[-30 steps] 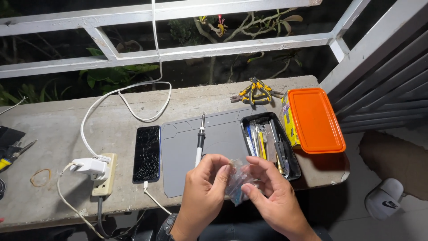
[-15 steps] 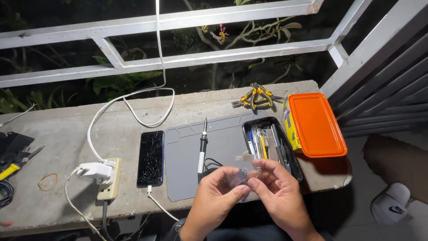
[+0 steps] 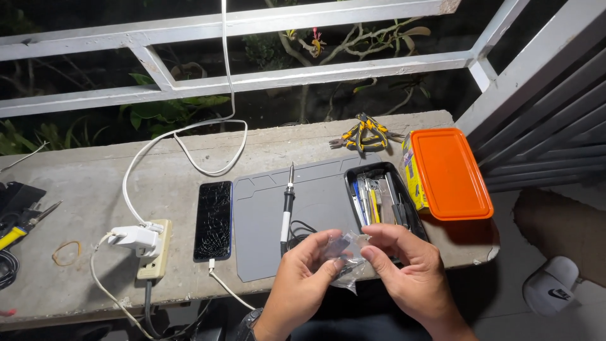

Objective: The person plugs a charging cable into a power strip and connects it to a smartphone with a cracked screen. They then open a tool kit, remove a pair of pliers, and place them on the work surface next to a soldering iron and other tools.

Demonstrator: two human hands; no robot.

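Both hands meet over the near table (image 3: 82, 189) edge, pinching a small clear plastic bag (image 3: 344, 256) btwn them. Left hand (image 3: 303, 281) has thumb and fingers closed on the bag's left side; right hand (image 3: 404, 265) holds its top right w/ thumb and forefinger. Bag contents too small to tell. Just behind the hands lies a grey silicone work mat (image 3: 315, 208) w/ a soldering iron (image 3: 287, 208) on it, tip pointing away. Right of the mat: black tool tray (image 3: 382, 199), then an orange-lidded box (image 3: 448, 173). Left of the mat: cracked smartphone (image 3: 213, 220), cable plugged in, and a power strip (image 3: 154, 249) w/ white charger. Yellow-handled pliers (image 3: 363, 134) sit near the far edge.
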